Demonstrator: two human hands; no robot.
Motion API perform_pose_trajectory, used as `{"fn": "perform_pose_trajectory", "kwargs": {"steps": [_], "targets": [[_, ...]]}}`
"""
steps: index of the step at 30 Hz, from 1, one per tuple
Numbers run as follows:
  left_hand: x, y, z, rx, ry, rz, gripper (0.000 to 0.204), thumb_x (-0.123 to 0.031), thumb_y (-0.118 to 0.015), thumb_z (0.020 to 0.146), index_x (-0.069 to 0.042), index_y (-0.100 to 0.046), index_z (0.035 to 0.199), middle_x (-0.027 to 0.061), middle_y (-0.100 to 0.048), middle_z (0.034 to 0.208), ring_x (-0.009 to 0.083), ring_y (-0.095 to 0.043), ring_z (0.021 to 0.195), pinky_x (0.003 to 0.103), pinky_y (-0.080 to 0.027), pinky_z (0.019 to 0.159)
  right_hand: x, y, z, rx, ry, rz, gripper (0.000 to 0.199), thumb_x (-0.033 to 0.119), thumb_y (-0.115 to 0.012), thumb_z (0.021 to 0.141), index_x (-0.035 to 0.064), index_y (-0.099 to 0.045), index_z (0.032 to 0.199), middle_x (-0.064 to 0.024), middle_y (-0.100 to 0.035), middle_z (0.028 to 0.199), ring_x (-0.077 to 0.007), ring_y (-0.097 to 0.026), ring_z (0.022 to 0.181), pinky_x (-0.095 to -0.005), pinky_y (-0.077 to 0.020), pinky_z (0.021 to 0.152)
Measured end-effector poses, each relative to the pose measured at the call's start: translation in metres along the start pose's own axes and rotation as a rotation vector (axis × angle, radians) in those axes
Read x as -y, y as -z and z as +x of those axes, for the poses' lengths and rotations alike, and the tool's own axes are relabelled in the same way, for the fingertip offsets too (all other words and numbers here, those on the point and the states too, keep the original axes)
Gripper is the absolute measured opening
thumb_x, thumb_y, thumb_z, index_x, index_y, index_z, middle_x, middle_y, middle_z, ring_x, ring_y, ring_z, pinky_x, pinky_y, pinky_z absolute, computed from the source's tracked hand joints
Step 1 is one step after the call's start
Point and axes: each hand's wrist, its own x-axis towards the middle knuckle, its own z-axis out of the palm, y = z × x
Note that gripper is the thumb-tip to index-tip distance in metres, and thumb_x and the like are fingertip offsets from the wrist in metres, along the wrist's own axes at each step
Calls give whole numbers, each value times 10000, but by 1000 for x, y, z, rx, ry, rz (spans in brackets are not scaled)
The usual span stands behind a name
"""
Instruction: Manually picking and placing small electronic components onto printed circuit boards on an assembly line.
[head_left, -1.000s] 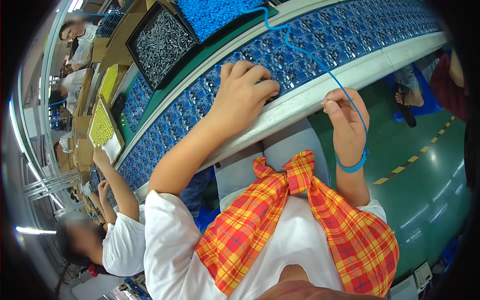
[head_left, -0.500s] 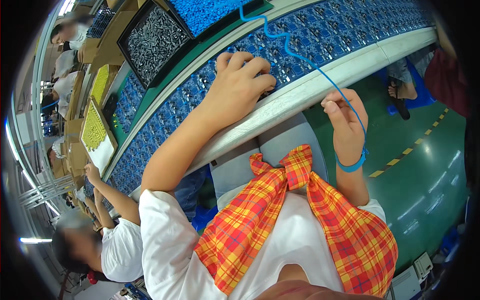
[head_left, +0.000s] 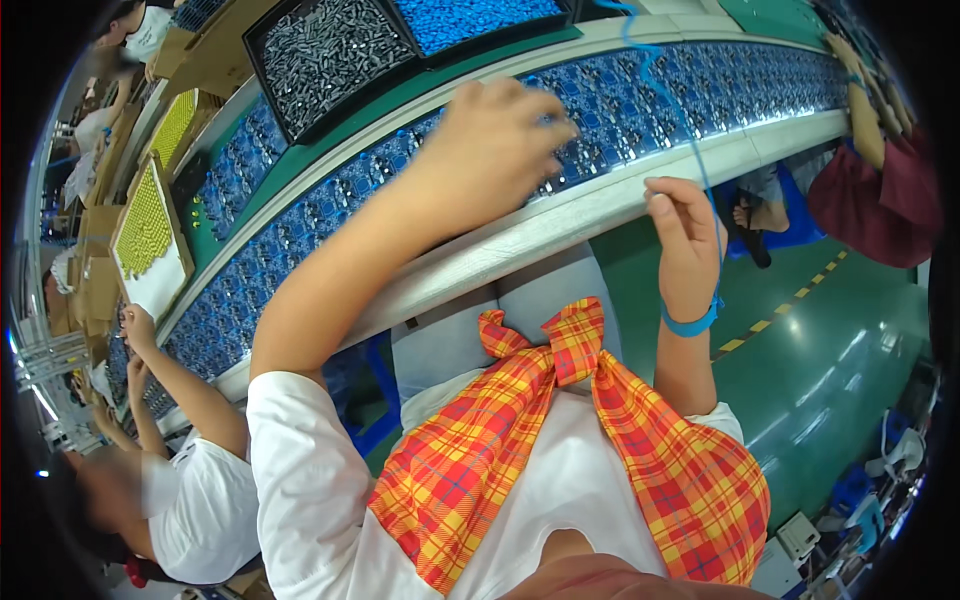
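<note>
My left hand [head_left: 495, 150] hovers over a long row of blue circuit boards [head_left: 610, 110], its fingers bent and smeared by motion. Whether anything sits in its fingers is hidden. On the near side of the pale rail [head_left: 560, 215], my right hand [head_left: 690, 250] is raised with thumb and forefinger pinched together. What lies in that pinch, if anything, is too small to make out. A blue wristband [head_left: 690, 322] circles my right wrist, and its coiled blue cord [head_left: 690, 120] runs up across the boards.
Beyond the boards stand a black bin of small dark cylindrical parts [head_left: 335, 60] and a bin of blue parts [head_left: 470, 20]. A tray of yellow parts [head_left: 145, 225] lies at left. Co-workers sit at left, one with a hand [head_left: 137, 325] near that tray; another person's arm [head_left: 865, 115] reaches in at right.
My view has shifted a little. My left hand has moved slightly right along the boards and is now blurred. My right hand keeps its pinch.
</note>
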Motion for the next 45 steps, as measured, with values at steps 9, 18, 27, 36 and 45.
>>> {"fn": "perform_pose_trajectory", "kwargs": {"steps": [9,18,27,36,45], "targets": [[152,29,-63,-91,645,332,204,-293,-695,884,-206,-769,1053,44,-708,1084,301,-611,1095,505,-418,942,2,7,104,238,62,-431,184,75,-654,946,7,-703,1110,-40,-722,994,-104,-642,903,-247,-501,793],[153,20,-59,-105,571,374,159,-265,-653,918,-155,-740,992,12,-711,1019,268,-623,1059,483,-409,905,-26,-38,198,507,353,-793,121,78,-663,912,30,-721,1006,-100,-737,966,-232,-695,870,-331,-541,775],[147,25,-55,-289,514,259,131,-206,-587,915,-106,-671,921,68,-713,868,281,-672,868,478,-412,871,-24,-41,205,638,603,-1030,91,48,-643,879,49,-717,932,-135,-702,915,-344,-668,902,-423,-543,796],[118,27,-34,-187,620,-122,283,-275,-499,947,-57,-677,922,146,-714,857,367,-674,795,494,-500,777,-32,-41,205,622,764,-990,42,31,-672,855,17,-685,892,-128,-671,873,-334,-644,885,-417,-531,793],[64,12,-7,-187,472,-395,211,-213,-577,918,-44,-699,954,139,-715,879,362,-688,836,464,-524,757,-38,-37,202,590,723,-999,110,59,-670,871,26,-718,965,-139,-697,906,-339,-659,892,-409,-540,797]]}}
